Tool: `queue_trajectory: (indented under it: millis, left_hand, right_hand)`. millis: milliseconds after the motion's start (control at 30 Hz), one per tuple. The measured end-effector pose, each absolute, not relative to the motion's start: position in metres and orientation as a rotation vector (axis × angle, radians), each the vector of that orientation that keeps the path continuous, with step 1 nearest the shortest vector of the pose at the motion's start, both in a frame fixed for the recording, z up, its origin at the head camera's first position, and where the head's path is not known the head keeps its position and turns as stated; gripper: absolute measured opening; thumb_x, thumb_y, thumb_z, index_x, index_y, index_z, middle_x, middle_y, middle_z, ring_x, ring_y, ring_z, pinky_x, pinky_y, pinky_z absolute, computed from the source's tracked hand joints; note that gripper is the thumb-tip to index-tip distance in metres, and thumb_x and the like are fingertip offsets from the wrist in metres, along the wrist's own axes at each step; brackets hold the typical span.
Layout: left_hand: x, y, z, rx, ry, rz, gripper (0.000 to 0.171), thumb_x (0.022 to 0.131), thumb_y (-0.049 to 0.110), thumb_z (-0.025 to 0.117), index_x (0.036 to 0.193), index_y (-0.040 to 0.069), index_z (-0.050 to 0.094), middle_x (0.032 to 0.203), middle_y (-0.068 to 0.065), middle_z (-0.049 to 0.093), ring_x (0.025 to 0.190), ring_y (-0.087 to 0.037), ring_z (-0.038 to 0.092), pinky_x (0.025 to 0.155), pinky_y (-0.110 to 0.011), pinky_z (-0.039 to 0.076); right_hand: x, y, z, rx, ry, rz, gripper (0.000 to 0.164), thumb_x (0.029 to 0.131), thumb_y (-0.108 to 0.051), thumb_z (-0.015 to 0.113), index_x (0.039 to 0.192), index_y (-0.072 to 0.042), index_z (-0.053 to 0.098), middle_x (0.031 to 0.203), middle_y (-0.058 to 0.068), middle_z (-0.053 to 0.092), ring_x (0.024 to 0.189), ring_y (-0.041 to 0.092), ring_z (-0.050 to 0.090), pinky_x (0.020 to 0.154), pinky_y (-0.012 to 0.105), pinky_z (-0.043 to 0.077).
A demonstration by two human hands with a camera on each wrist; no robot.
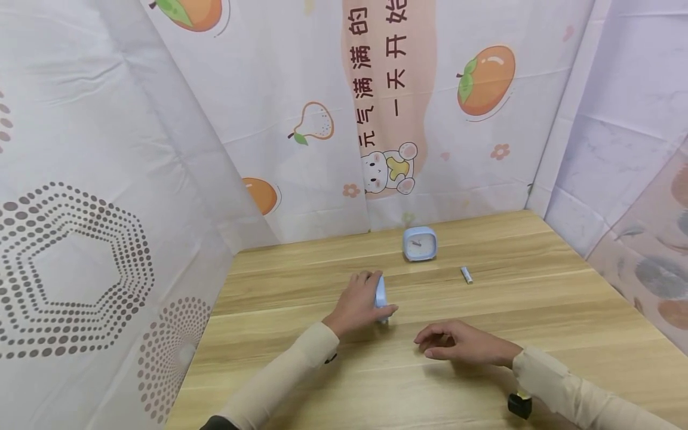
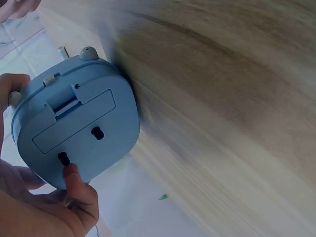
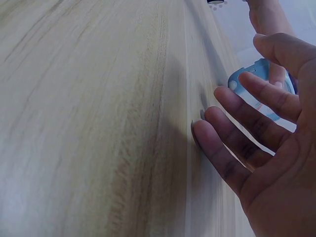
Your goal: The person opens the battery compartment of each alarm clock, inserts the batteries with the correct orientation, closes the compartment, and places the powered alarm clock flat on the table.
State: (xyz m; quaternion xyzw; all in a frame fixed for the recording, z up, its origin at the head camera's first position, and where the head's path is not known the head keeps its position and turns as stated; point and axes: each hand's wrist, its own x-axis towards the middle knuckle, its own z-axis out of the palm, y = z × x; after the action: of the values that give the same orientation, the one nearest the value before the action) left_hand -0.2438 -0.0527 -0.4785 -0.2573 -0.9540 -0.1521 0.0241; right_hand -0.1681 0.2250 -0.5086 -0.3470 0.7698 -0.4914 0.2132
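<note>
Through my feed, printed white sheets [image 1: 269, 89] surround a wood-grain tabletop [image 1: 258, 382]. From the left, I see the left hand [image 1: 355, 307] gripping a light-blue, rounded-square clock [image 2: 74, 131] near the tabletop's middle, black knobs [image 2: 97, 133] on its back. Farther back and rightward stands a second light-blue, rounded clock [image 1: 420, 243], its pale dial facing me. Right of that lies a small pale battery-like cylinder [image 1: 466, 275]; well in front, the right hand [image 1: 464, 343] hangs with fingers loosely bent, thumb apart.
</note>
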Motion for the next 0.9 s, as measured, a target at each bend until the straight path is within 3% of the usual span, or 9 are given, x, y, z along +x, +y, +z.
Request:
queue_trajectory:
  millis: [167,367,600,767,900]
  left_hand:
    - [-0.243,-0.047,-0.48,-0.803,-2.966,-0.475,0.1,0.084,0.067,0.074,0.157,0.008,0.038,0.146,-0.02,0.048,0.117,-0.028,0.055,0.084,-0.038,0.055]
    - [-0.243,-0.05,-0.485,-0.868,-2.985,-0.768,0.112,0.074,0.051,0.091,0.158,0.011,0.03,0.143,-0.02,0.043,0.099,-0.023,0.059,0.078,-0.035,0.055]
    - [-0.25,-0.069,-0.48,-0.96,-3.058,-1.054,0.115,0.074,0.034,0.095,0.163,0.025,0.023,0.15,-0.013,0.038,0.118,-0.023,0.054,0.098,-0.041,0.051]
    - [-0.254,-0.077,-0.484,-0.973,-3.059,-1.127,0.121,0.071,0.034,0.097,0.163,0.015,0.021,0.15,-0.008,0.043,0.131,-0.023,0.048,0.112,-0.046,0.041]
    - [-0.257,-0.08,-0.492,-0.947,-3.063,-1.174,0.12,0.069,0.035,0.098,0.161,0.011,0.025,0.148,-0.006,0.045,0.131,-0.024,0.048,0.113,-0.046,0.039]
  right_hand:
    - [-0.169,0.227,-0.51,-0.962,2.157,-1.359,0.029,0.105,-0.022,0.062,0.13,-0.009,0.067,0.124,0.006,0.07,0.112,0.022,0.066,0.091,0.029,0.053]
    - [-0.169,0.228,-0.511,-0.95,2.149,-1.364,0.029,0.105,-0.022,0.062,0.131,-0.01,0.067,0.123,0.006,0.07,0.112,0.019,0.065,0.092,0.029,0.053]
    - [-0.167,0.228,-0.508,-0.943,2.142,-1.371,0.029,0.105,-0.021,0.062,0.131,-0.008,0.066,0.124,0.008,0.07,0.112,0.019,0.066,0.094,0.029,0.053]
    - [-0.165,0.228,-0.506,-0.935,2.14,-1.37,0.03,0.105,-0.022,0.062,0.131,-0.007,0.066,0.123,0.009,0.07,0.111,0.017,0.066,0.093,0.029,0.053]
    - [-0.165,0.228,-0.507,-0.905,2.131,-1.376,0.03,0.105,-0.022,0.062,0.131,-0.007,0.066,0.124,0.009,0.069,0.111,0.017,0.065,0.093,0.029,0.053]
